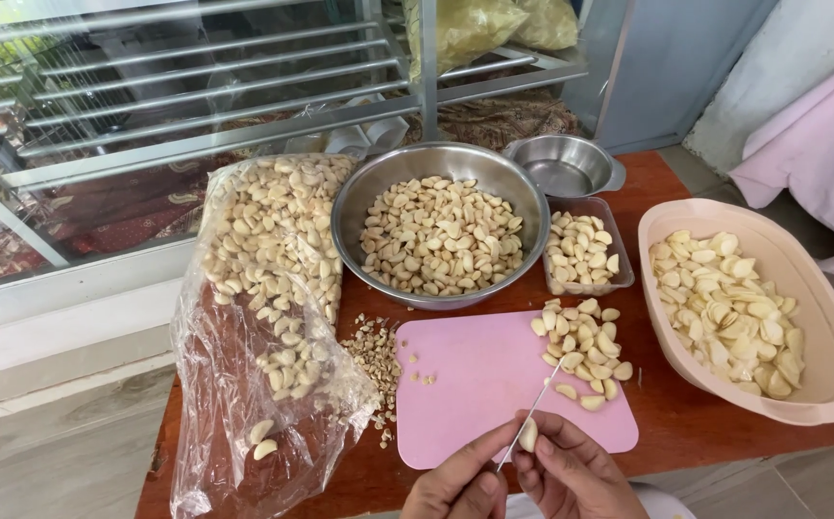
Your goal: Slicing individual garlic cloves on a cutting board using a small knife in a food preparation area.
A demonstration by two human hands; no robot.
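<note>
Pinching a small, light, firm but slippery garlic clove [528, 435] by its sides, the right hand [571, 476] fingers close around it above the pink cutting board [479, 384], while the left hand [460, 485] fingers grip a thin knife [530, 416] touching it.

Both hands [518, 476] pinch a garlic clove [528, 435] and thin knife [533, 411] over the pink board [475, 384]

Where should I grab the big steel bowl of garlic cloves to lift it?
Grip the steel bowl by its rolled rim on the near-left edge, coming from above. The right side is crowded by the plastic tub, and the walls are smooth and curved.
</note>
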